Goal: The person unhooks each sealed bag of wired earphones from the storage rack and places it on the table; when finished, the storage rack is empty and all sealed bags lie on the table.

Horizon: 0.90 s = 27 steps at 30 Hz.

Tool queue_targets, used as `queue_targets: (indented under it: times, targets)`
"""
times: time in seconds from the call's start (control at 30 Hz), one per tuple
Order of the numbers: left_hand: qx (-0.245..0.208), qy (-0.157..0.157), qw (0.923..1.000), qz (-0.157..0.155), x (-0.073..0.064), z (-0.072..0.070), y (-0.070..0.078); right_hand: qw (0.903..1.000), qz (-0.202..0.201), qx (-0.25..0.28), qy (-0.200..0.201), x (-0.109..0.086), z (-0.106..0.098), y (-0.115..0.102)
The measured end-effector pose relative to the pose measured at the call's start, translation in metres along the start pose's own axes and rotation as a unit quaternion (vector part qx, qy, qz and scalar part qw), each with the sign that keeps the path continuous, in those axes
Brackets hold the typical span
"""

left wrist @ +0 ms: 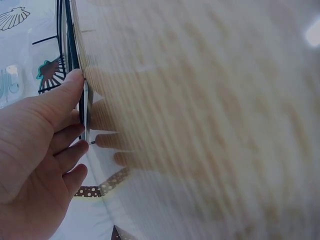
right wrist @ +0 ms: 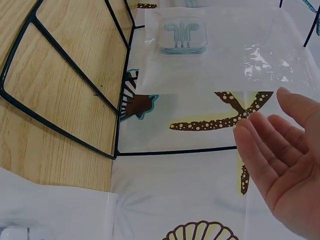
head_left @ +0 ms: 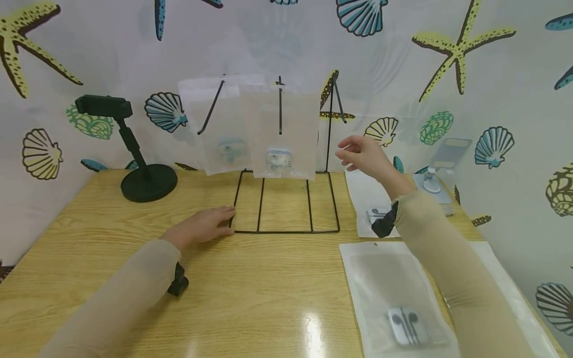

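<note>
A black wire rack (head_left: 286,232) stands on the wooden table with several hooks near its top. My left hand (head_left: 201,226) holds the front left corner of its base, thumb and fingers at the wire. Two clear-white plastic bags hang from the rack, a left bag (head_left: 208,154) and a middle bag (head_left: 300,134), each with a small case low inside. The earphones (right wrist: 181,35) in one case show in the right wrist view. Beside the bare right hook (head_left: 341,107) my right hand (head_left: 364,156) is raised, fingers loosely bent and holding nothing.
Another bag (head_left: 376,273) with boxed earphones (head_left: 407,325) lies at the front right, with a further bag (head_left: 358,191) behind it. A black stand (head_left: 149,183) is at the back left, a pale folding stand (head_left: 431,183) at the back right. A patterned sheet (head_left: 286,44) hangs behind.
</note>
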<state>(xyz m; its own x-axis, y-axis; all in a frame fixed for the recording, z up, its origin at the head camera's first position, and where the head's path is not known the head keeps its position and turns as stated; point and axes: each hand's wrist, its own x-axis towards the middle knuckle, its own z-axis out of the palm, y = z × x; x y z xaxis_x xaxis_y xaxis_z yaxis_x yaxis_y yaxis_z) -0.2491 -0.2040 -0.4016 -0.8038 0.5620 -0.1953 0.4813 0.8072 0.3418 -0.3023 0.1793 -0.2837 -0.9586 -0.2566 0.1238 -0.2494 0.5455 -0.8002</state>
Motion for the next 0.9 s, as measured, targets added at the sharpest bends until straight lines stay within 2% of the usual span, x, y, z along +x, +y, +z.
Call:
queue_targets:
  times: [0.27,0.7,0.9]
  targets:
    - [0.004,-0.001,1.0000,0.001,0.002,0.000,-0.001,0.9995,-0.022,-0.018,0.011,0.019,0.013,-0.007]
    - [0.000,0.000,1.0000,0.002,0.003,0.002,-0.004,0.9974,-0.048,0.042,0.033,0.035,0.025,-0.024]
    - [-0.005,0.001,1.0000,0.003,0.002,0.000,-0.001,0.9939,-0.024,0.098,0.044,0.043,0.035,-0.032]
